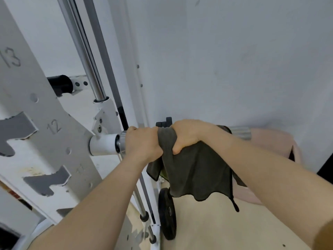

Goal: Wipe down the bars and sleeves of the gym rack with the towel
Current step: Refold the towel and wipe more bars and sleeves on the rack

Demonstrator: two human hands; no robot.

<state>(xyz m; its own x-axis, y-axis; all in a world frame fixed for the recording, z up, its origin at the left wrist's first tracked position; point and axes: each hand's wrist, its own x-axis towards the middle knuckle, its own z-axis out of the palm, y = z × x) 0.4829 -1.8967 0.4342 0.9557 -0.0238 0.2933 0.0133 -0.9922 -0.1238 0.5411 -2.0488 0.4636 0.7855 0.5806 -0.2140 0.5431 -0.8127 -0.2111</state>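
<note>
Both forearms reach forward from the near edge and meet side by side on the chrome barbell sleeve (pixel 240 132), which juts rightward from the white gym rack (pixel 54 145). The left hand (pixel 142 143) curls over the sleeve just right of the collar (pixel 121 141), knuckles up and fingers wrapped round the far side, gripping the metal. Touching it on the right, the right hand (pixel 187 135) clamps the dark grey towel (pixel 196 174) round the sleeve, with the thumb underneath pinching the bunched cloth. The rest of the towel hangs loose below the bar, its wavy hem and a small loop dangling above the floor (pixel 234 228). Only the sleeve's right end shows past the right wrist. The rack's upright bears the numbers 13, 12 and 11 beside grey slots, and a chrome guide rod (pixel 93 73) slants upward. A black weight plate (pixel 167 213) stands low by the rack's foot.
</note>
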